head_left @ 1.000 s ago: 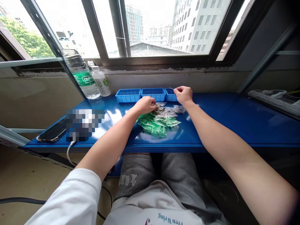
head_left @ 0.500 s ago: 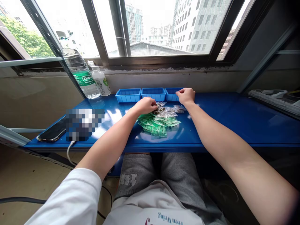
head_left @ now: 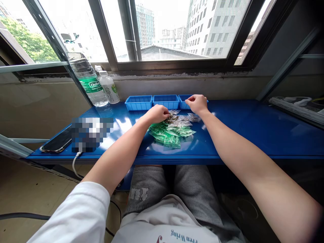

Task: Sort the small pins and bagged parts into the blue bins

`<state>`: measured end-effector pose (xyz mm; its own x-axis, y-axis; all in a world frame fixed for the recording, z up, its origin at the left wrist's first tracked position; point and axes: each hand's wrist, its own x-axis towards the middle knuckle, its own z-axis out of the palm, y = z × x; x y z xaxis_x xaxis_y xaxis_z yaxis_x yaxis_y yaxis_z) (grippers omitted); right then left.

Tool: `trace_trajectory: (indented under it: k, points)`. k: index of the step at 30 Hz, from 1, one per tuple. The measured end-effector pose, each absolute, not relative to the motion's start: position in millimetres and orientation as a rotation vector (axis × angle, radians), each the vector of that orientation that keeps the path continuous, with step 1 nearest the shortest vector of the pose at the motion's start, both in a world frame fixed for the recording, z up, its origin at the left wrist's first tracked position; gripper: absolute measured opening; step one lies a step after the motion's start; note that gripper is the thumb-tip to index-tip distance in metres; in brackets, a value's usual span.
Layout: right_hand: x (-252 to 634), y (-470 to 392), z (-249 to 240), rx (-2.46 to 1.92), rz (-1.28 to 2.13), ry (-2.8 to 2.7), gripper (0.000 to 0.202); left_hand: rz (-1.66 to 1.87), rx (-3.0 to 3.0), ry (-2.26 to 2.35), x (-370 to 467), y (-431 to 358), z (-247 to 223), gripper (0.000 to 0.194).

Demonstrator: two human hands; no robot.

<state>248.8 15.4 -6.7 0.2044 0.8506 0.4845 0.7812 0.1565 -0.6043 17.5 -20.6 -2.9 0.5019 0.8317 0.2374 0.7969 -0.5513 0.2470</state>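
Observation:
My left hand (head_left: 158, 114) rests with curled fingertips at the left edge of a mixed pile. Under and beside those fingers lie dark brass-coloured small parts (head_left: 172, 117), too small to name. Clear plastic packets (head_left: 181, 122) with small contents spread to their right, and green packets (head_left: 165, 133) lie in front. My right hand (head_left: 197, 104) hovers at the front of the right blue bin (head_left: 182, 104), thumb and fingers pinched together. Whatever the fingertips of either hand hold is too small to see. The middle bin (head_left: 165, 102) and left bin (head_left: 138, 104) stand in line beside it.
A large water bottle (head_left: 88, 82) and a smaller bottle (head_left: 109, 87) stand at the back left. A phone (head_left: 57, 140) lies at the left by a pixelated patch with a white cable (head_left: 74, 163). A metal shelf post (head_left: 57, 37) rises on the left.
My right hand has shifted a little left along the front of the right bin, its fingers still pinched. My left hand has stayed almost still at the pile.

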Motion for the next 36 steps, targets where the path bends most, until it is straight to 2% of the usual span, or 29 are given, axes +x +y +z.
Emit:
trace_trajectory:
  k: [7, 13, 20, 26, 32, 36]
  points:
    - [231, -4, -5, -1.299, 0.321, -2.082, 0.013, 0.556, 2.657, 1.399, 17, -20, -4, 0.021]
    - [228, -8, -3, -1.233, 0.514, -2.322, 0.018, 0.609, 2.651, 1.321, 16, -19, -6, 0.025]
    - [225, -12, 0, -1.227, 0.530, -2.302, 0.013, 0.818, 2.634, 1.251, 17, -17, -8, 0.030]
    - [225, -11, -1, -1.158, 0.583, -2.257, 0.016, 1.052, 2.550, 1.216, 17, -18, -6, 0.025]
    - [223, -12, 2, -1.045, 0.679, -2.210, 0.028, 1.280, 2.451, 1.167, 19, -20, -4, 0.021]
    - [220, -13, 3, -1.003, 0.775, -2.103, 0.022, 1.437, 2.357, 1.135, 19, -17, -5, 0.017]
